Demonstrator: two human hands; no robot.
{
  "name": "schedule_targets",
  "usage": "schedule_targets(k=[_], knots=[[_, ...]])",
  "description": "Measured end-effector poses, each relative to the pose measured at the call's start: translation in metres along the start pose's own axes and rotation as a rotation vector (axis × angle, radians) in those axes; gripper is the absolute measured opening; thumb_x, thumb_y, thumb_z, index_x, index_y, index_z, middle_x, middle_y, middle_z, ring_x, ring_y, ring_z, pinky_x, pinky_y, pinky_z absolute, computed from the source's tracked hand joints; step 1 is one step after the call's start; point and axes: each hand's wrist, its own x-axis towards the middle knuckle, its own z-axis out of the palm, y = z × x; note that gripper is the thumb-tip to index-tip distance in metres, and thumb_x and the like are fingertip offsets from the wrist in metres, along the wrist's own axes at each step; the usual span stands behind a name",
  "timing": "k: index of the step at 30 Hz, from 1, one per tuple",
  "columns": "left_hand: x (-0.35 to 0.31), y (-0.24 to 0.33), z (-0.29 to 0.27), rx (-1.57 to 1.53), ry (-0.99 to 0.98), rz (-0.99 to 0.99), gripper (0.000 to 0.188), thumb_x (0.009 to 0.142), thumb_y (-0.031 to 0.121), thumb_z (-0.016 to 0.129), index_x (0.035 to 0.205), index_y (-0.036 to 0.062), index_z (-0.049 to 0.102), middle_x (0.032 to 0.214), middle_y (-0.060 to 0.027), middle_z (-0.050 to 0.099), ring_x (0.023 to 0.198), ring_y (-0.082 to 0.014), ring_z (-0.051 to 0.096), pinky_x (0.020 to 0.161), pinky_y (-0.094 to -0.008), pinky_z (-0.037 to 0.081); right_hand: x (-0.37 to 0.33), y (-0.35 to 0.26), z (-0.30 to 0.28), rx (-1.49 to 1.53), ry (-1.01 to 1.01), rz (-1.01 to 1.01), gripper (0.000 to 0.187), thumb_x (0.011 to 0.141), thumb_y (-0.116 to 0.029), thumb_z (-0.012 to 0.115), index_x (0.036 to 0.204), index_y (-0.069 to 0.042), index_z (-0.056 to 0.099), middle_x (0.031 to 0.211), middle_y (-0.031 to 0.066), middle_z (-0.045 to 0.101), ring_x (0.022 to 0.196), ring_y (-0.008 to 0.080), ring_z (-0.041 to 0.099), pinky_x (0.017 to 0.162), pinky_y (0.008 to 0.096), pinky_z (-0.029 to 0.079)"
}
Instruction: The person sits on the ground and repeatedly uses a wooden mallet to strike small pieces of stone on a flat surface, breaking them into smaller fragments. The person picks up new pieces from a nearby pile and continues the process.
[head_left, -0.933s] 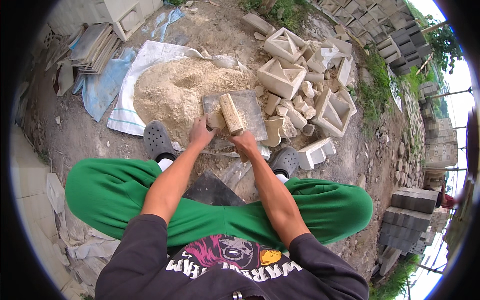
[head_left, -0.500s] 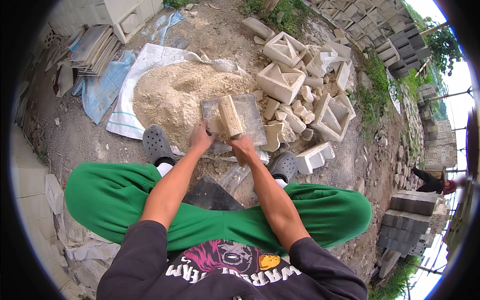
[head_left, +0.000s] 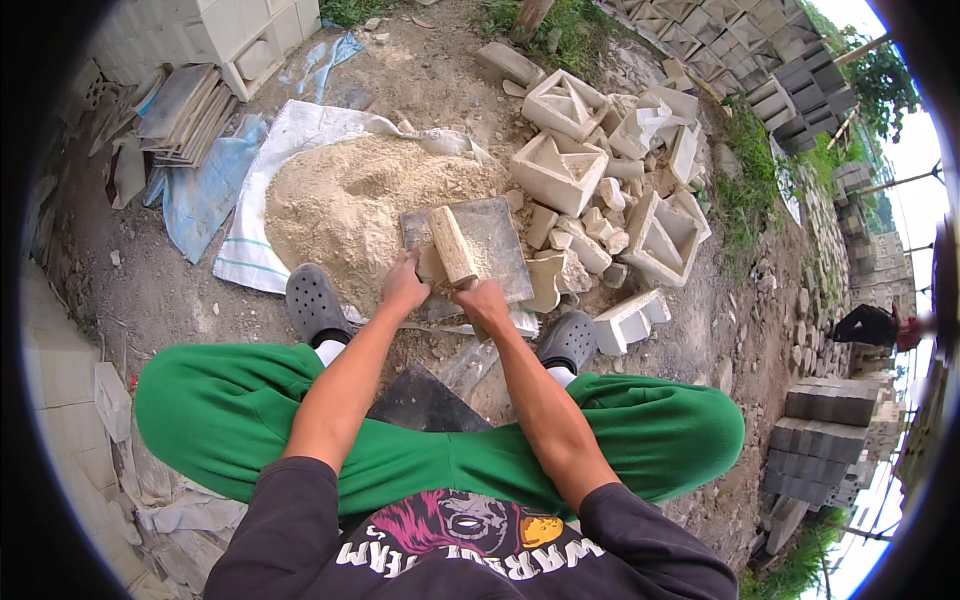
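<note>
head view: seated low with knees spread in green trousers (head_left: pixel 650 440), so the work sits on the ground between the grey clogs (head_left: pixel 315 300). left hand (head_left: pixel 403 287) curled at the near edge of a flat grey slab (head_left: pixel 490 240), seemingly steadying it; fingers hidden, so grip hard to tell. right hand (head_left: pixel 482 300) closed around the near end of a tan wooden block (head_left: pixel 452 245), resting on the slab. block's long axis runs away from the body, far end tipped slightly left, toward the sand heap (head_left: pixel 350 200) on a white sack (head_left: pixel 250 250). broken pale blocks (head_left: pixel 560 165) just right, within reach.
</note>
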Motion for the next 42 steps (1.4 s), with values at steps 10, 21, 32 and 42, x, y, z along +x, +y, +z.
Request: schedule_targets(k=[10, 21, 32, 42], knots=[[0.003, 0.002, 0.004, -0.089, 0.084, -0.004, 0.097, 0.077, 0.039, 0.076, 0.151, -0.0036, 0.028, 0.151, -0.024, 0.037, 0.133, -0.0388, 0.046, 0.11, -0.0451, 0.04, -0.005, -0.025, -0.037, 0.356, -0.126, 0.098, 0.032, 0.072, -0.022, 0.075, 0.076, 0.008, 0.066, 0.065, 0.012, 0.065, 0.053, 0.0217, 0.066, 0.048, 0.0367, 0.053], [-0.001, -0.003, 0.007, -0.182, 0.222, 0.182, 0.073, 0.078, 0.034, 0.079, 0.136, -0.0016, 0.051, 0.118, -0.0184, 0.058, 0.112, -0.036, 0.058, 0.096, -0.0442, 0.048, -0.022, -0.079, -0.064, 0.437, -0.017, -0.2, 0.029, 0.073, -0.025, 0.076, 0.083, 0.001, 0.068, 0.064, 0.0085, 0.066, 0.057, 0.0191, 0.066, 0.054, 0.0346, 0.051], [0.005, -0.016, 0.012, -0.163, 0.155, 0.078, 0.068, 0.079, 0.033, 0.079, 0.136, 0.0028, 0.056, 0.122, -0.0213, 0.06, 0.105, -0.0322, 0.062, 0.092, -0.0406, 0.049, -0.014, -0.066, -0.056, 0.318, -0.012, -0.082, 0.031, 0.073, -0.026, 0.073, 0.084, 0.003, 0.071, 0.064, 0.0106, 0.068, 0.056, 0.0206, 0.067, 0.054, 0.0358, 0.054], [0.009, -0.012, 0.01, -0.245, 0.081, 0.008, 0.066, 0.079, 0.03, 0.08, 0.136, 0.0067, 0.058, 0.123, -0.0216, 0.059, 0.114, -0.0375, 0.059, 0.098, -0.0426, 0.048, -0.007, -0.029, -0.021, 0.155, -0.127, 0.124, 0.033, 0.073, -0.025, 0.074, 0.083, 0.006, 0.07, 0.063, 0.0129, 0.067, 0.056, 0.0226, 0.068, 0.051, 0.0366, 0.052]])
